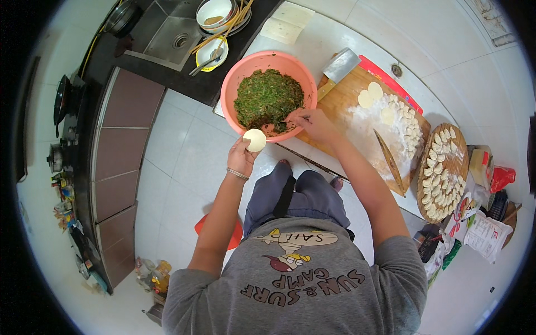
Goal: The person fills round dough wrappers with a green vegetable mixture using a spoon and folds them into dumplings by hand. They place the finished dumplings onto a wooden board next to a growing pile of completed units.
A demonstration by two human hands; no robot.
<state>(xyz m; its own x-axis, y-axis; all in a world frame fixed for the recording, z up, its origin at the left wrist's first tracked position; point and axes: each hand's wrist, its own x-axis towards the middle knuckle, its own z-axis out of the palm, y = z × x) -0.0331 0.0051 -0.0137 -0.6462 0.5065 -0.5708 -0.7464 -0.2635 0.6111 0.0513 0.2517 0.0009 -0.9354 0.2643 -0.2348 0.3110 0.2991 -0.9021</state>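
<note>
My left hand point(241, 158) pinches a round, pale dumpling wrapper point(254, 140) by its edge, beside the near rim of a pink plastic basin point(227, 95). The wrapper lies flat with nothing on it. A mound of chopped green filling point(268, 97) takes up most of the basin. Over the basin's near right side, my right hand point(314, 125) is closed around a thin spoon point(283, 125), its end down at the lower edge of the filling. My fingers and the filling partly hide the spoon.
Right of the basin, a wooden board point(340, 106) bears a cleaver point(339, 67), flour, wrappers, dough pieces and a tapered rolling pin point(389, 159). Farther right is a round tray point(462, 146) of dumplings. Bowls point(215, 11) and chopsticks stand by the sink point(173, 39).
</note>
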